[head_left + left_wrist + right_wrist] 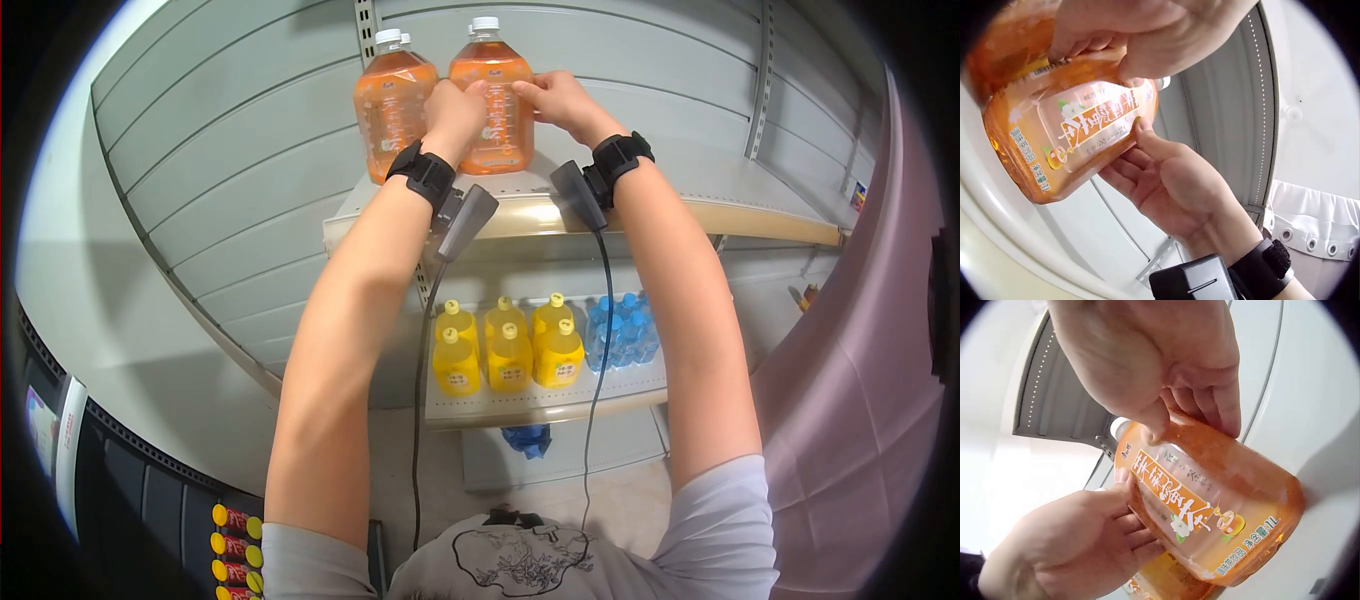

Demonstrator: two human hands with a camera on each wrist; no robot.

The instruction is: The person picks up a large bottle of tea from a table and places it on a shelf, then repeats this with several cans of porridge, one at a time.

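A large bottle of orange tea [508, 125] with a white cap stands upright on the upper shelf, its printed label facing forward. My left hand [455, 115] grips its left side, thumb on the front and fingers reaching round behind. From the other side my right hand [565, 105] holds the same bottle, thumb pressed near the label's edge, as the right wrist view shows with the label [1175, 494] between both thumbs. Just left of it stands another orange tea bottle [385, 115], close behind my left hand. More white caps show behind these two.
The upper shelf [700, 200] has a cream front edge. Below, several yellow bottles [510, 360] stand in two rows beside a pack of small blue-capped bottles [625, 340]. A pink curtain [830, 400] hangs at the right. Red items with yellow lids [232, 545] line the lower left.
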